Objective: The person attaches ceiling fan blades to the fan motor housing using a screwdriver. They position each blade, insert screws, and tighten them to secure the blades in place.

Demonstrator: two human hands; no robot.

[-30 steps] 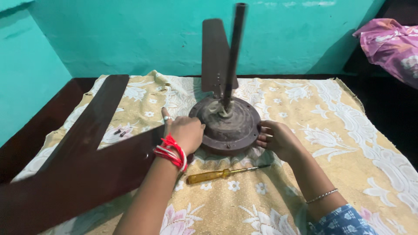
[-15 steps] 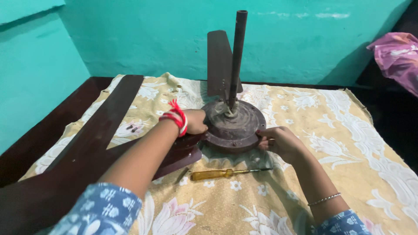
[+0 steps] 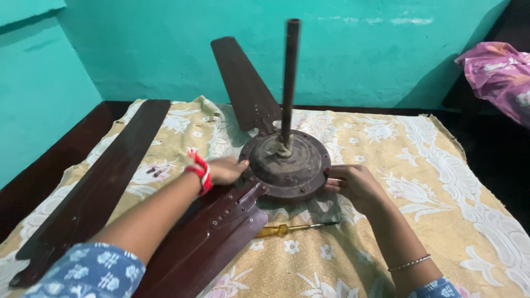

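Note:
A round dark ceiling fan motor point(image 3: 290, 165) with an upright rod point(image 3: 290, 77) rests on a patterned yellow cloth point(image 3: 386, 221). My left hand point(image 3: 223, 170), red thread at its wrist, presses against the motor's left rim. On the right rim my right hand point(image 3: 353, 185) grips the housing. One brown blade point(image 3: 212, 237) is fixed to the motor and runs toward me. Another blade point(image 3: 243, 83) sticks up behind the motor. A third blade point(image 3: 99, 187) lies loose on the left.
A yellow-handled screwdriver point(image 3: 292, 228) lies on the cloth just in front of the motor. Two small screws point(image 3: 154, 172) lie near the loose blade. Teal walls close the back and left. A pink cloth bundle point(image 3: 497, 77) sits at the far right.
The view has pulled back and shifted, showing more of the blades. Both hands stay on the motor's rim; the left hand has slid a little along the left side.

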